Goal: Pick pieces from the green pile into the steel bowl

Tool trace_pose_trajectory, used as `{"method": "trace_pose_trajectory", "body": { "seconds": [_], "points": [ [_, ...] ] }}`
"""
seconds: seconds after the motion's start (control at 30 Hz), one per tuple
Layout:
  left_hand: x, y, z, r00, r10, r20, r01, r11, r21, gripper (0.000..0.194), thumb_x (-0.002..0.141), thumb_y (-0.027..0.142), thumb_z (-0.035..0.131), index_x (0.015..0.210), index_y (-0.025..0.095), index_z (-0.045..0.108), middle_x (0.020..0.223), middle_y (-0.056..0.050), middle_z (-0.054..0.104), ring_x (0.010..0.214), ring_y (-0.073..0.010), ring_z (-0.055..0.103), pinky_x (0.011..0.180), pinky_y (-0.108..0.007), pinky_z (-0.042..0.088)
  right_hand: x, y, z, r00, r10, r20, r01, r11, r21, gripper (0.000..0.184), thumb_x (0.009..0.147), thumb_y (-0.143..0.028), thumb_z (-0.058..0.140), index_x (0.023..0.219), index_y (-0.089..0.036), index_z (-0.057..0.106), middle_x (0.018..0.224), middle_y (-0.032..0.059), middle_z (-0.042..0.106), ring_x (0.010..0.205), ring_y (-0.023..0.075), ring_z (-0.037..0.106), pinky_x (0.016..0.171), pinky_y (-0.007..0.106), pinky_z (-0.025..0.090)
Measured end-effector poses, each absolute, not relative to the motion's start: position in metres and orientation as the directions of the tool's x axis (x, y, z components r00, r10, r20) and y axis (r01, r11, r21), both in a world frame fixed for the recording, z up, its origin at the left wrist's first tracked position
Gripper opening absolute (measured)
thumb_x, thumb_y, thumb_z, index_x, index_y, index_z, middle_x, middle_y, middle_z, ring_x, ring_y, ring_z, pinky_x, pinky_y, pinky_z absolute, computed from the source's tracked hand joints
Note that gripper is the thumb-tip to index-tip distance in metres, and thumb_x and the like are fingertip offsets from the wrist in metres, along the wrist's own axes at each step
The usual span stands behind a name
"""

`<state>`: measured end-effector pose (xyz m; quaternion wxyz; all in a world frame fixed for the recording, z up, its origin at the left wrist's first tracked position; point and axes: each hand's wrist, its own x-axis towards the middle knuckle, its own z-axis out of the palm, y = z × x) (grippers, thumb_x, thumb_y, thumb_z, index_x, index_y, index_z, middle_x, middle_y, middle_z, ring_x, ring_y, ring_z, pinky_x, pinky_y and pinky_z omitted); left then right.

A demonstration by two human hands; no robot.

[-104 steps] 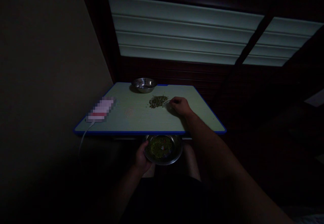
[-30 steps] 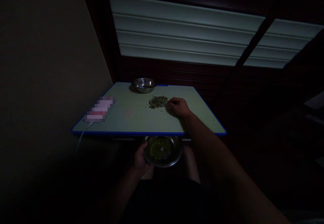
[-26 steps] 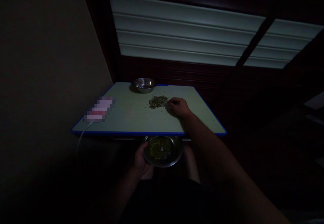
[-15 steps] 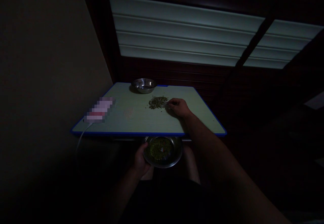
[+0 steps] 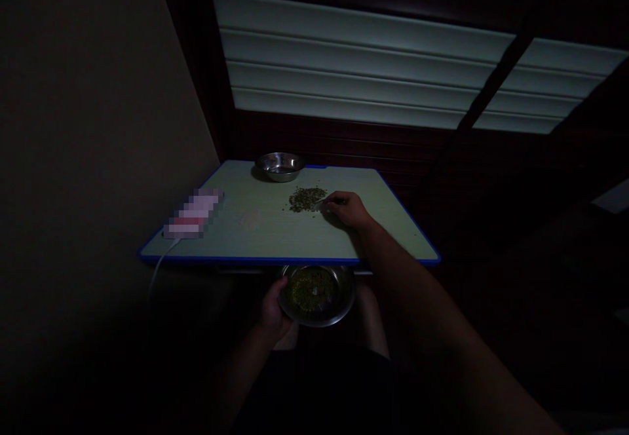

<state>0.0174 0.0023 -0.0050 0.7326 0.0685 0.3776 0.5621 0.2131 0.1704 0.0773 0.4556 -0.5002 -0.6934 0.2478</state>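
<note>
My left hand (image 5: 275, 309) grips the rim of a metal bowl (image 5: 339, 310) below the table's front edge, thumb on the rim and fingers beneath. Small green beans or seeds (image 5: 307, 289) lie in that bowl, along with a small pale piece. Over the table, my right hand (image 5: 348, 209) is closed on a small pale, thin tool (image 5: 319, 204), whose kind is too dim to make out. Its tip touches the right edge of a loose pile of small greenish seeds (image 5: 304, 198) spread on the tabletop.
The pale table (image 5: 255, 238) has a blue rim. A second metal bowl (image 5: 280, 168) stands at its back edge. At the left lies a blurred-out phone-like object (image 5: 192, 213) with a white cable (image 5: 158, 266). A wall rises on the left, dark panelling behind.
</note>
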Motion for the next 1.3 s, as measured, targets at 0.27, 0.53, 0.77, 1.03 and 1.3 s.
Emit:
{"method": "trace_pose_trajectory", "body": {
  "seconds": [0.27,0.53,0.77,1.03,1.3],
  "points": [
    [0.017,0.0026,-0.008,0.093,0.874,-0.477,-0.776,0.364,0.515,0.021,0.077,0.025,0.058,0.085,0.012,0.073,0.083,-0.01,0.077,0.083,-0.0258,0.071,0.083,-0.039,0.054,0.2121,0.1667,0.0802,-0.096,0.92,0.381,0.476,0.378,-0.794,0.017,0.071,-0.022,0.061,0.081,-0.017,0.074,0.082,0.0049,0.074,0.077,0.017,0.065,0.078,0.031,0.05],
    [0.0168,0.0024,-0.0079,0.101,0.873,-0.478,-0.787,0.364,0.498,0.022,0.079,0.023,0.056,0.085,0.012,0.073,0.082,-0.01,0.077,0.081,-0.0248,0.071,0.081,-0.037,0.054,0.212,0.1683,0.0789,-0.08,0.929,0.36,0.435,0.358,-0.827,0.015,0.07,-0.022,0.062,0.077,-0.016,0.073,0.076,0.0049,0.072,0.071,0.0166,0.063,0.072,0.03,0.049],
    [0.0187,0.0019,-0.0021,0.091,0.864,-0.495,-0.796,0.362,0.486,0.022,0.079,0.022,0.054,0.082,0.011,0.074,0.08,-0.01,0.077,0.077,-0.0231,0.071,0.077,-0.034,0.055,0.2113,0.1656,0.081,-0.1,0.927,0.36,0.419,0.368,-0.83,0.015,0.07,-0.023,0.062,0.078,-0.016,0.073,0.078,0.0064,0.073,0.073,0.0173,0.064,0.072,0.031,0.05],
    [0.0182,0.0015,-0.0051,0.082,0.867,-0.491,-0.78,0.362,0.51,0.02,0.077,0.025,0.058,0.084,0.013,0.073,0.082,-0.01,0.077,0.085,-0.0259,0.071,0.086,-0.04,0.053,0.2118,0.1664,0.0796,-0.142,0.922,0.361,0.378,0.388,-0.841,0.018,0.07,-0.026,0.064,0.08,-0.015,0.074,0.081,0.0067,0.074,0.076,0.0179,0.065,0.076,0.032,0.05],
    [0.0173,0.0018,-0.0066,0.088,0.875,-0.476,-0.788,0.354,0.504,0.021,0.075,0.024,0.059,0.085,0.013,0.073,0.082,-0.01,0.077,0.088,-0.0274,0.07,0.088,-0.041,0.052,0.2112,0.1653,0.0811,-0.156,0.931,0.331,0.353,0.366,-0.861,0.017,0.068,-0.025,0.066,0.079,-0.015,0.074,0.08,0.0061,0.073,0.075,0.0171,0.064,0.076,0.032,0.05]
  ]
}}
